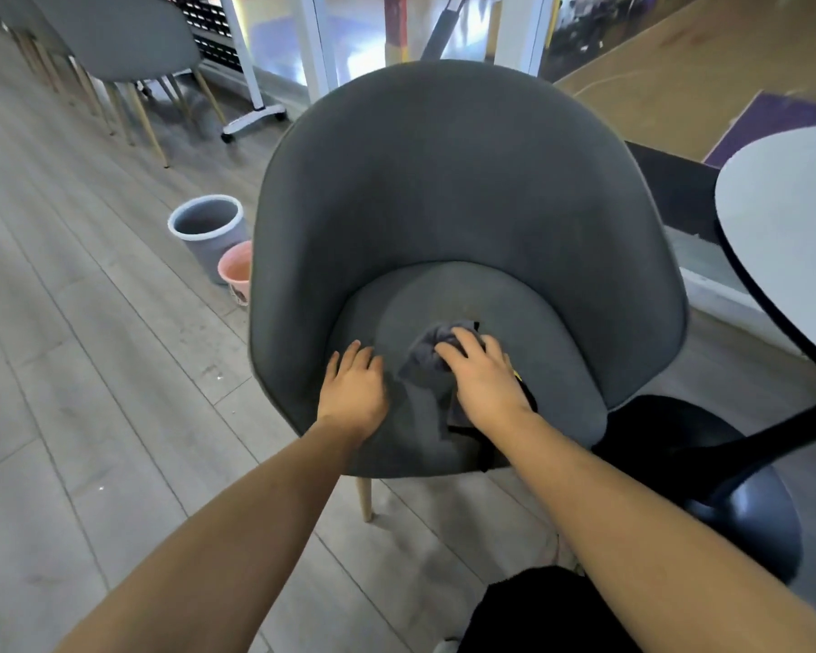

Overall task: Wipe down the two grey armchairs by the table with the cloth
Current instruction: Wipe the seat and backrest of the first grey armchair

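Cloth (424,369) sits bunched in grip of right hand (486,386) on armchair (444,181) seat, left hand (352,388) flat beside

Perhaps a café: round table (783,219), row of grey chairs (114,35).

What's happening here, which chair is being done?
A person is wiping the seat of the grey armchair next to the white table. The right hand holds a bunched dark cloth down on the seat cushion, fingers curled over it. The left hand rests flat on the seat beside it. Two bins stand on the floor to the left.
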A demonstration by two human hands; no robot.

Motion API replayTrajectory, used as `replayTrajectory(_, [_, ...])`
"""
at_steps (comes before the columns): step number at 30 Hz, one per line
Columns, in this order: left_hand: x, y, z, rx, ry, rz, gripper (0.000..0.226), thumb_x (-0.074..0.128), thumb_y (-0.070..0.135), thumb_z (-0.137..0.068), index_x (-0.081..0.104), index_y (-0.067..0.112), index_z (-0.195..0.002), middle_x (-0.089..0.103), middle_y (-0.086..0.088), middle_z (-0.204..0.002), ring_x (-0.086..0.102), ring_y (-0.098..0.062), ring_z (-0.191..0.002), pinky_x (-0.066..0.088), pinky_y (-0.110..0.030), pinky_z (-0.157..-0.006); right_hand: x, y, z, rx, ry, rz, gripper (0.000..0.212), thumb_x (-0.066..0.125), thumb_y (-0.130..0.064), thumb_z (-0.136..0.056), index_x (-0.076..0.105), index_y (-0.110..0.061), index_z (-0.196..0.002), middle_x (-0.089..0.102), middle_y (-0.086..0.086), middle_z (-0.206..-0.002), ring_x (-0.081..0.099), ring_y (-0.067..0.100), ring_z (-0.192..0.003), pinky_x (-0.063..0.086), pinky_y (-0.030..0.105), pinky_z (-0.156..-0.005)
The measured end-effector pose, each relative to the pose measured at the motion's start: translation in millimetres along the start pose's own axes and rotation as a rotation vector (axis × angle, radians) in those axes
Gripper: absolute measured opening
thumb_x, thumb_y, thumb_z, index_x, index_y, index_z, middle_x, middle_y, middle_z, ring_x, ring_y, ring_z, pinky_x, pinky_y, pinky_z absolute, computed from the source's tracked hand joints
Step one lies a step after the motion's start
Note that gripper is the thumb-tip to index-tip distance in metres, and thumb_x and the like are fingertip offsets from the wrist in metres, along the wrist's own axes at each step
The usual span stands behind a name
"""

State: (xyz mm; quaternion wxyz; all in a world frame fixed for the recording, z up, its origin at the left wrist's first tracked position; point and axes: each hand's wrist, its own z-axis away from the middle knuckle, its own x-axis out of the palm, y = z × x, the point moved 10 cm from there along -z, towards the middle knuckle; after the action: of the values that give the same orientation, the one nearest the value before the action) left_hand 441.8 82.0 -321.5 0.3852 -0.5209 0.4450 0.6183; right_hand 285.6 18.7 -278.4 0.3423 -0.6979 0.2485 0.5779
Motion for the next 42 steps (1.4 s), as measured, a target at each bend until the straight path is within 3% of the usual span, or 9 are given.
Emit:
replayTrajectory(5, [29,-1,-62,-0.021,0.004,0.076,0.048,0.03,0.031,-0.107,0.038,0.021,-0.153,0.03,-0.003,-0.164,0.01,-0.024,-0.156,0.011,-0.047,-0.126,-6,66,-98,-0.04,-0.026,0.135,0.062,0.064,-0.006,-0.082,0.042,-0.031,-0.135,0.028,-0.005,-0.152,0.035,0.036,-0.126,0.039,0.048,-0.098])
replayTrajectory(8, [61,-14,-74,-0.099,-0.004,0.067,0.052,0.02,0.045,-0.107,0.028,0.036,-0.158,0.017,0.002,-0.169,0.005,-0.023,-0.157,0.006,-0.049,-0.126,4,93,-157,-0.099,-0.044,0.215,0.052,0.059,-0.016,-0.088,0.044,-0.031,-0.136,0.027,-0.005,-0.155,0.034,0.035,-0.13,0.038,0.047,-0.096])
replayTrajectory(13, [70,-17,-70,-0.109,0.184,0.024,0.053,0.025,0.046,-0.103,0.04,0.038,-0.153,0.033,0.003,-0.164,0.024,-0.024,-0.154,0.018,-0.052,-0.123,43,115,-236,-0.296,-0.087,0.223,0.041,0.046,-0.028,-0.1,0.045,-0.034,-0.141,0.026,-0.005,-0.159,0.029,0.033,-0.139,0.034,0.045,-0.103])
replayTrajectory(16, [69,-19,-69,-0.121,0.239,0.008,0.052,0.029,0.044,-0.102,0.043,0.037,-0.152,0.035,0.002,-0.163,0.026,-0.025,-0.153,0.021,-0.053,-0.122,93,134,-246,-0.302,-0.221,0.19,0.049,0.036,-0.047,-0.102,0.03,-0.042,-0.15,0.011,-0.007,-0.165,0.014,0.028,-0.149,0.021,0.046,-0.118])
replayTrajectory(19, [71,-20,-68,-0.115,0.244,-0.005,0.052,0.029,0.044,-0.102,0.042,0.037,-0.152,0.033,0.001,-0.164,0.024,-0.025,-0.154,0.02,-0.053,-0.122,103,141,-244,-0.276,-0.183,0.12,0.049,0.036,-0.046,-0.102,0.031,-0.04,-0.151,0.011,-0.008,-0.165,0.011,0.026,-0.15,0.018,0.045,-0.118])
replayTrajectory(25, [67,-20,-66,-0.116,0.244,0.03,0.052,0.031,0.042,-0.101,0.046,0.035,-0.15,0.037,0.0,-0.162,0.027,-0.025,-0.153,0.021,-0.053,-0.122,86,117,-196,-0.281,-0.11,-0.042,0.042,0.053,-0.028,-0.095,0.054,-0.029,-0.137,0.04,0.001,-0.154,0.039,0.034,-0.136,0.038,0.053,-0.104])
replayTrajectory(30, [59,-20,-63,-0.093,0.198,0.141,0.052,0.03,0.037,-0.098,0.057,0.024,-0.142,0.046,-0.004,-0.156,0.036,-0.027,-0.148,0.024,-0.054,-0.121,81,88,-111,-0.33,-0.105,-0.09,0.042,0.057,-0.023,-0.09,0.06,-0.028,-0.131,0.046,0.0,-0.15,0.046,0.033,-0.129,0.046,0.05,-0.095])
replayTrajectory(35, [53,-13,-34,-0.101,0.066,0.284,0.075,0.009,0.049,-0.091,0.055,0.019,-0.142,0.042,-0.003,-0.159,0.029,-0.022,-0.151,0.011,-0.045,-0.125,85,72,-30,-0.379,-0.163,-0.136,0.044,0.058,-0.019,-0.09,0.059,-0.03,-0.133,0.044,-0.003,-0.151,0.043,0.03,-0.134,0.044,0.051,-0.1])
replayTrajectory(42, [42,7,23,0.002,-0.003,0.201,0.04,0.035,0.034,-0.108,0.054,0.026,-0.143,0.041,0.003,-0.158,0.028,-0.019,-0.151,0.009,-0.041,-0.126,81,48,57,-0.53,-0.209,-0.09,0.049,0.049,-0.014,-0.085,0.058,-0.032,-0.131,0.04,-0.005,-0.154,0.039,0.033,-0.137,0.043,0.053,-0.101])
